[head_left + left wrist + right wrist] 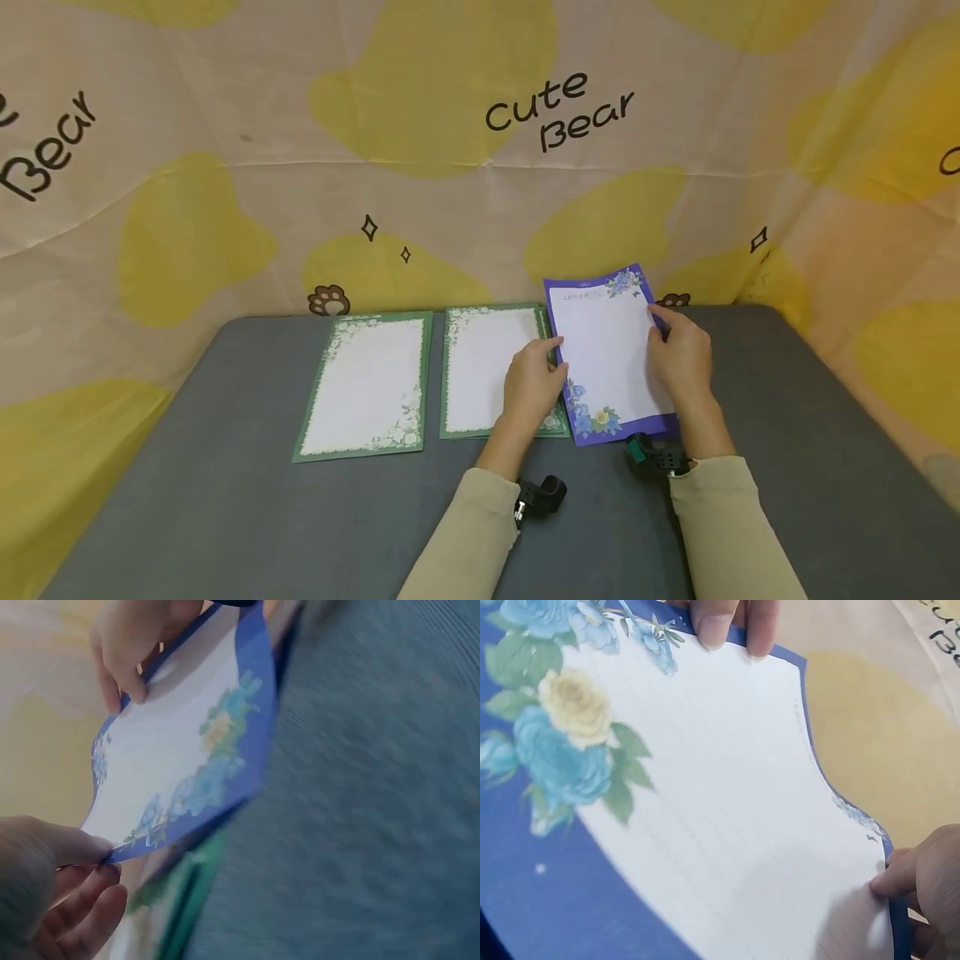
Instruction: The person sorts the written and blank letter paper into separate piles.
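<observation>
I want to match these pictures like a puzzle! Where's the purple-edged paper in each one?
Head: the purple-edged paper is right of middle, between the left hand and right hand.
Left wrist: the paper is in the upper left.
Right wrist: the paper fills most of the picture.
Shared landmark: its yellow flower, in all three.

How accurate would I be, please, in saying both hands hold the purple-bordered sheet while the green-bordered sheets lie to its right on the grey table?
Only the side is wrong: as the head view shows, the green-bordered sheets lie on the grey table to the left of the purple-bordered sheet, which the left hand and right hand do both hold.
</observation>
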A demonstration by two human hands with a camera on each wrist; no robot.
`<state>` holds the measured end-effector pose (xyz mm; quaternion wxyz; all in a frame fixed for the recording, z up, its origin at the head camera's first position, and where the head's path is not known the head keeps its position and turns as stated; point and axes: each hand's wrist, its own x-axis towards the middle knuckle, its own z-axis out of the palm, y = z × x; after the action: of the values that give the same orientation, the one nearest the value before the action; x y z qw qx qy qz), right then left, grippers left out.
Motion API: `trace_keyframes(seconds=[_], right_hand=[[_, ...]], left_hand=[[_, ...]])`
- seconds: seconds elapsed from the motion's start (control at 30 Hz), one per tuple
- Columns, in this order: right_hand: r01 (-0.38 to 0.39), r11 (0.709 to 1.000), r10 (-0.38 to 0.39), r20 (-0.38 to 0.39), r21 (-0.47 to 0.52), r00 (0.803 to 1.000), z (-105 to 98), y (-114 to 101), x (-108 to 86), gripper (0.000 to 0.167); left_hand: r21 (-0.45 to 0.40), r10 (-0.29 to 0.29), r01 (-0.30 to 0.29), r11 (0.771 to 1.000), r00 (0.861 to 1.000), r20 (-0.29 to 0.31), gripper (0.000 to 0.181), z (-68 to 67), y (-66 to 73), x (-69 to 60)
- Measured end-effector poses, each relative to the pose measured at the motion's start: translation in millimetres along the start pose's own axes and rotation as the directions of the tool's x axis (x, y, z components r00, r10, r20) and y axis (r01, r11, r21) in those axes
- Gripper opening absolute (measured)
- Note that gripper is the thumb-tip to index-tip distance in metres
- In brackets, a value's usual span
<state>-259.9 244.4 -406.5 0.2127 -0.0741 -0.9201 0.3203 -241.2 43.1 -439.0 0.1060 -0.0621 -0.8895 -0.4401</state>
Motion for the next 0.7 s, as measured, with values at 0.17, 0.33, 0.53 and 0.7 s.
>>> trace_keyframes(seconds=[0.17, 0.33, 0.53, 0.7], right_hand=[[-0.013, 1.000, 0.013, 0.022, -0.012, 1.000, 11.1, 9.3, -1.4, 0.040], [-0.023, 0.999, 0.024, 0.023, -0.029, 0.999, 18.8, 18.7, -4.4, 0.040], [-0.028, 1.000, 0.028, 0.052, -0.008, 0.998, 27.8, 31.2, -9.5, 0.040], [-0.049, 0.998, 0.053, 0.087, -0.046, 0.995, 31.7, 37.2, -9.5, 0.042]], left_hand=[[0.122, 0.014, -0.015, 0.992, 1.000, 0.010, 0.039, 8.9, -6.4, -0.7], [0.204, 0.036, -0.040, 0.978, 0.999, 0.024, 0.036, 12.4, -10.0, -1.6], [0.221, 0.044, -0.052, 0.974, 0.998, 0.039, 0.032, 14.4, -14.1, -3.8], [0.225, 0.056, -0.061, 0.973, 0.998, 0.028, 0.031, 15.1, -15.9, -2.5]])
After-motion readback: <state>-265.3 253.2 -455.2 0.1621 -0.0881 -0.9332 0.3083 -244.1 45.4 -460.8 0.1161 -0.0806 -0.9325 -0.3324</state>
